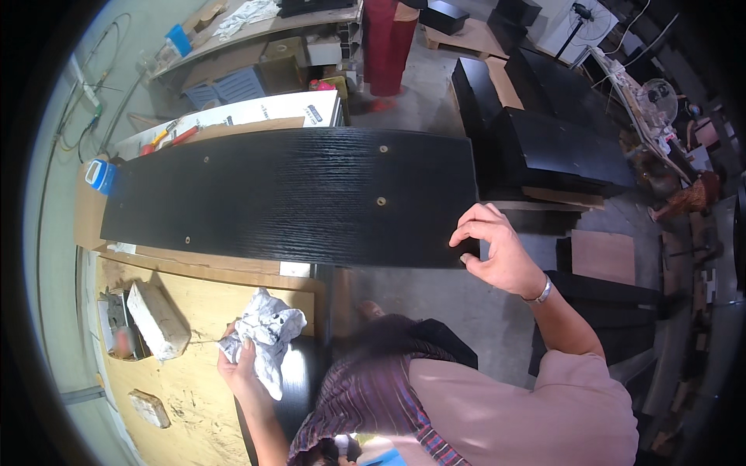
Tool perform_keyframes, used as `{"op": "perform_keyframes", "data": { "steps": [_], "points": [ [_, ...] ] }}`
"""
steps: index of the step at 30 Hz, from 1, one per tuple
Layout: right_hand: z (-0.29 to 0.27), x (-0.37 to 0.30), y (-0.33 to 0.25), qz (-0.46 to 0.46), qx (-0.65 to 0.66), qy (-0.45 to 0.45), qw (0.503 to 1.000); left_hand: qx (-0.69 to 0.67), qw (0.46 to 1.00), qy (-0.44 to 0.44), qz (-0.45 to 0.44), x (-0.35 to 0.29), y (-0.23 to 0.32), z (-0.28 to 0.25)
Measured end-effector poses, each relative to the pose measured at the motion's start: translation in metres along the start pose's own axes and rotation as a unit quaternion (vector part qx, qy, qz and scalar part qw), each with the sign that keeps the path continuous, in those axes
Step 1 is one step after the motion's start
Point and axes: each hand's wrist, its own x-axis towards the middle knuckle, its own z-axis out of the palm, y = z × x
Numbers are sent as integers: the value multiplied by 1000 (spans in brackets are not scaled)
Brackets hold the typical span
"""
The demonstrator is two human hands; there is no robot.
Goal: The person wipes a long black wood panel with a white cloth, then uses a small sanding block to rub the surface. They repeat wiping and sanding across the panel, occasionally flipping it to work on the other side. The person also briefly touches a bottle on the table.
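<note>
A long black wood-grain board (326, 198) lies crosswise in front of me, with several small round metal fittings set in its face. My right hand (497, 247) is over its near right corner, fingers curled and thumb apart from them. Nothing shows between the fingertips, which look to be at the board's surface. At lower left, my left hand (239, 365) grips a crumpled white cloth (268, 330) with dark marks, below the board's near edge and apart from it. Part of the left fingers is hidden by the cloth.
Left of me, a pale plywood bench (186, 404) bears a whitish block (155, 320) and a smaller block (149, 408). A blue-and-white container (99, 177) stands by the board's left end. Black panel stacks (552, 147) stand at right. Another person in red (386, 46) stands beyond.
</note>
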Motion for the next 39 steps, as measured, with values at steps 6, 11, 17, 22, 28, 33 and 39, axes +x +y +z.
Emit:
{"op": "perform_keyframes", "data": {
  "steps": [6,11,17,22,28,33,39],
  "points": [
    [20,9,-44,-66,11,127,990,-8,999,38,23,-1,-4,-18],
    [107,36,-78,-125,275,-63,951,43,993,76,78,-13,15,-14],
    [266,51,-135,-75,289,-201,933,584,789,64,181,-48,-19,-45],
    [336,48,-144,-173,132,-242,945,642,721,251,73,-145,-114,-162],
    [378,41,-130,-123,66,-295,945,412,489,712,-291,-349,-131,-325],
    [386,24,-134,-185,-10,-235,954,639,520,565,-49,-192,-151,-208],
    [390,21,-128,-190,4,-228,955,332,921,87,181,-121,-107,-88]
  ]
}}
